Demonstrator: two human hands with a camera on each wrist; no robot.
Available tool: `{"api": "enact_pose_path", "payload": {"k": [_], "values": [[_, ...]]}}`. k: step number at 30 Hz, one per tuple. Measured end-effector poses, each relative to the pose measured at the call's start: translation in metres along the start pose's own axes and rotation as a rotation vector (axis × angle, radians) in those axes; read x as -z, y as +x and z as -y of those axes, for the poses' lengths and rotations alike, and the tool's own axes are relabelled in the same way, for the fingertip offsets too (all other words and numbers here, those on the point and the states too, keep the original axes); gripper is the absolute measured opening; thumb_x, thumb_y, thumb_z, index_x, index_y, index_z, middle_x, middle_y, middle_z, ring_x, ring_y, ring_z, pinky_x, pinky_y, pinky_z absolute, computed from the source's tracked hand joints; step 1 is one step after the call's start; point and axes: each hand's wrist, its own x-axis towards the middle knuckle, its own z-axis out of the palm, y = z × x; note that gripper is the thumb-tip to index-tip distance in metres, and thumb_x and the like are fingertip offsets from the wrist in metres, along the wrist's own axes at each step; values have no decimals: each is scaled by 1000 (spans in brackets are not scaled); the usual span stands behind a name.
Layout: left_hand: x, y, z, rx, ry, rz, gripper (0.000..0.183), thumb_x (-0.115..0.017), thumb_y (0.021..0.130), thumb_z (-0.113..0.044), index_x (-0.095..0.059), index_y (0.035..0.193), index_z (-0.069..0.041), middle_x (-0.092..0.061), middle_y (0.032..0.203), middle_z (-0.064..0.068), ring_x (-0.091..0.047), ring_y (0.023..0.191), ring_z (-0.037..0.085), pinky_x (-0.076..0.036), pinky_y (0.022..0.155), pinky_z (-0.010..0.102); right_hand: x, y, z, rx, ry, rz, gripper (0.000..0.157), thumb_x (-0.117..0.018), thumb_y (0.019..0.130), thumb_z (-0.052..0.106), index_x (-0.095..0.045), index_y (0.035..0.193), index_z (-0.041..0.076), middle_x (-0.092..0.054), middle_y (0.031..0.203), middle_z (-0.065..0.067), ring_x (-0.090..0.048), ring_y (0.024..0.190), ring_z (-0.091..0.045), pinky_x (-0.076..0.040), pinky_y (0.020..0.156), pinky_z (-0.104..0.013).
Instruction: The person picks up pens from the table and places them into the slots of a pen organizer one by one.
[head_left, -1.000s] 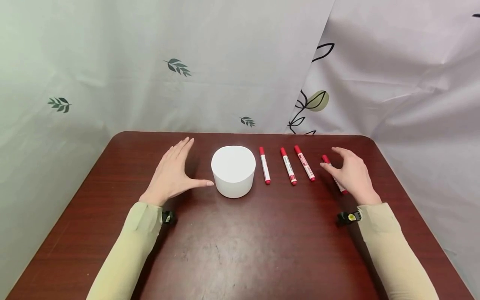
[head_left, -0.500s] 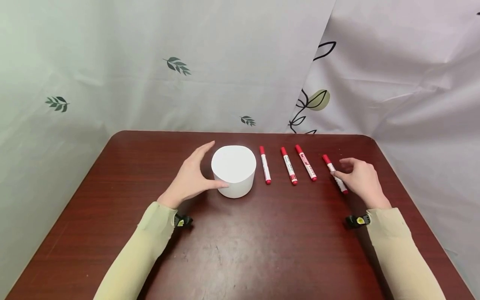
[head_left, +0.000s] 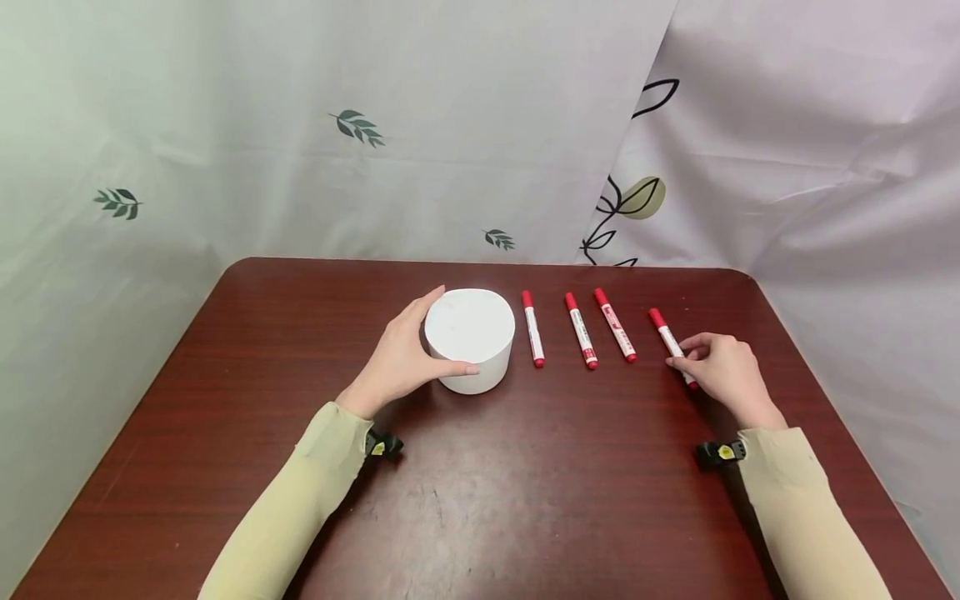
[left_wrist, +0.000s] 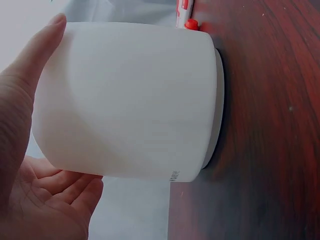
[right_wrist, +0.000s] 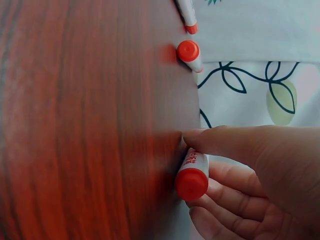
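A white rounded tub (head_left: pixel 470 323) with a plain pale top stands on the brown table (head_left: pixel 480 483). My left hand (head_left: pixel 399 358) reaches round its left side, thumb across the front and fingers behind. The left wrist view shows the tub (left_wrist: pixel 135 100) between thumb and fingers, with small print near its lower edge. Over at the right, my right hand (head_left: pixel 723 367) pinches the lower part of a white marker with red ends (head_left: pixel 666 332), which lies on the table. In the right wrist view, thumb and fingers flank the marker (right_wrist: pixel 192 182) at its red end.
Three similar markers lie in a row between the hands: one beside the tub (head_left: pixel 533 329), one in the middle (head_left: pixel 581 331) and one farther right (head_left: pixel 615 326). A pale curtain with leaf prints (head_left: pixel 420 192) hangs behind the table's far edge.
My left hand has moved right, from beside the tub to around it. The right hand has drawn back a little and closed its thumb and fingers on the rightmost marker.
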Motion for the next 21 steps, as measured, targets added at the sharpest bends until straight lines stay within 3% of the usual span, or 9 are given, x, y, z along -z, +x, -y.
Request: {"api": "enact_pose_path", "payload": {"k": [9,14,21], "values": [[1,0,-2,22,-12,-3,116,-96,61,-53,-41,156,-16,-46,153,2,-45,136,26,-43,107,50,0,-1,-2,11,-1,-35,26,-78,89,15,-72,103,-6,-68,72,-4,-58,55,-16,-45,55,-34],[1,1,-2,22,-31,-7,115,-97,60,-53,-42,155,-16,-47,152,0,-47,135,22,-44,107,47,6,-1,5,42,1,-135,24,-78,89,16,-75,102,-4,-71,75,-7,-59,58,-15,-44,50,-30],[1,2,-1,41,-49,-18,113,-97,59,-52,-45,154,-18,-50,149,-4,-48,133,18,-45,106,44,15,0,24,64,71,-257,23,-78,89,20,-79,104,3,-73,82,-11,-57,63,2,-40,57,-22]]}}
